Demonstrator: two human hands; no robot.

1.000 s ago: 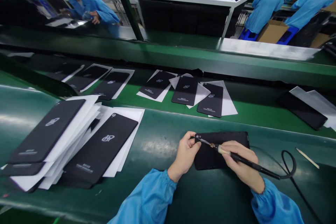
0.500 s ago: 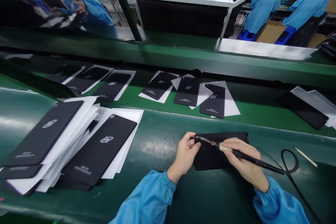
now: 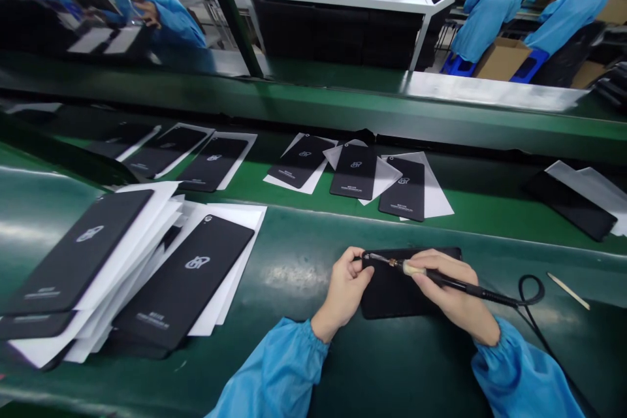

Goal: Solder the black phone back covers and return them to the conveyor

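On the bench, a panel lies between the left hand, which is at the panel's left end, and the right hand, which holds a soldering iron with its tip over the panel. Left of the hands lie stacked panels on sheets. Right of them lies a stick, with the iron's cable between. Behind, more panels sit in a row on a belt.

Black phone backs show white logos, print illegible.
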